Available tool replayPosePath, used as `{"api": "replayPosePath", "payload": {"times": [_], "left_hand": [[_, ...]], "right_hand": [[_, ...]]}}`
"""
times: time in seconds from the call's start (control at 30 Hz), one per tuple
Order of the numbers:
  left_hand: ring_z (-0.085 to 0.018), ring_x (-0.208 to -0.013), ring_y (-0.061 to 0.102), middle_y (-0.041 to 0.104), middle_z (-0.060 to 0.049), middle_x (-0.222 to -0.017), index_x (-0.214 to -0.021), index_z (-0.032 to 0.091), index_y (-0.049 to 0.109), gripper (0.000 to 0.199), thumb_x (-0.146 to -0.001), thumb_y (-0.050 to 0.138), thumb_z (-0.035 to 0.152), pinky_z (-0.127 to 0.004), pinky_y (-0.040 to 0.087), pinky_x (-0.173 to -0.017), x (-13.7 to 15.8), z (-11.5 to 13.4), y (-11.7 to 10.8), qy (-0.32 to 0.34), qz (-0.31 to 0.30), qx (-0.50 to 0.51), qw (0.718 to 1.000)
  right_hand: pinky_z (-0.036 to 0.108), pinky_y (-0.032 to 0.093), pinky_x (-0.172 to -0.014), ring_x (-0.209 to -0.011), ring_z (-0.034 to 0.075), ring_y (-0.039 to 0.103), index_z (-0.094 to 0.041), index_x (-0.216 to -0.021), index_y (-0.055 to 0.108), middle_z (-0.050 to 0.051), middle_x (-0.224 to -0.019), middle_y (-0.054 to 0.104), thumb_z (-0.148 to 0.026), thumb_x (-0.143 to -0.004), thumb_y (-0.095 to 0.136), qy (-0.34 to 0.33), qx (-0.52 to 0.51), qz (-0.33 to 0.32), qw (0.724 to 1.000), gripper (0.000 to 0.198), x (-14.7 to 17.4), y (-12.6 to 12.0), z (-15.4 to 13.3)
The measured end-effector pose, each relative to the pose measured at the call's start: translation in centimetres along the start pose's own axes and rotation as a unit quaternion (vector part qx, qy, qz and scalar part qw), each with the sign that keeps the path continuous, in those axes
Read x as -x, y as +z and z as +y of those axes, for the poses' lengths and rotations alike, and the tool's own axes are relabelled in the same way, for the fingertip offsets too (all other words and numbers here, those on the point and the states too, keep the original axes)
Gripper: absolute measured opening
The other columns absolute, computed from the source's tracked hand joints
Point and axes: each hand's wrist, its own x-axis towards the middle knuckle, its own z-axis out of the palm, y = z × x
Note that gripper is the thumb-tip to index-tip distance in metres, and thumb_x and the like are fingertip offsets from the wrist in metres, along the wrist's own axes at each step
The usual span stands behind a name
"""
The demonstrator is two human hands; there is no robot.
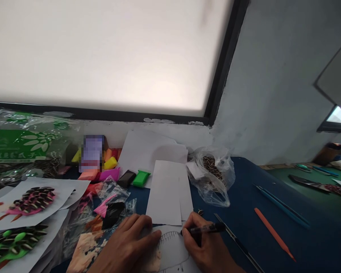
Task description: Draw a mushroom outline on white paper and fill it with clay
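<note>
Near the bottom centre, a white sheet (170,252) carries a black line drawing of a rounded outline edged with short strokes. My right hand (200,242) grips a black pen (208,228), its tip at the outline's upper right. On the sheet's left side rests my left hand (130,239), thumb stretched out, fingers slightly bent and holding nothing. Just beyond the drawing lie blank white papers (165,193). Beside my left hand is a torn piece of peach-coloured modelling clay (83,250).
At left are pictures made with sunflower seeds (34,201) and a green seed bag (14,144). Coloured clay packets (141,178) lie below a phone (92,153). A clear bag of seeds (213,170), an orange tool (274,235), a craft knife (241,246) and blue tweezers (281,204) lie right.
</note>
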Motion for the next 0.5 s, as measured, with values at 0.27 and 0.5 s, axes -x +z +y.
{"api": "replayPosePath", "payload": {"times": [0.27, 0.5], "left_hand": [[-0.023, -0.089, 0.059, 0.063, -0.007, -0.107, -0.116, 0.028, 0.065, 0.029, -0.094, 0.052, 0.014, -0.031, 0.051, -0.075, 0.05, -0.16, -0.09, 0.012, -0.003, -0.005, 1.000], [-0.024, -0.087, 0.059, 0.063, -0.007, -0.106, -0.115, 0.028, 0.065, 0.028, -0.094, 0.051, 0.013, -0.032, 0.050, -0.074, 0.04, -0.10, 0.01, 0.003, -0.004, -0.003, 1.000]], "right_hand": [[0.026, 0.036, -0.053, -0.057, 0.016, 0.049, -0.023, -0.072, 0.045, -0.001, -0.063, 0.049, -0.038, -0.085, 0.047, -0.010, -0.017, 0.007, 1.000, 0.021, 0.02, 0.12, 0.30], [0.026, 0.035, -0.053, -0.056, 0.015, 0.047, -0.022, -0.075, 0.047, -0.001, -0.063, 0.049, -0.038, -0.088, 0.047, -0.022, -0.026, -0.017, 0.999, 0.020, 0.18, 0.06, 0.24]]}}
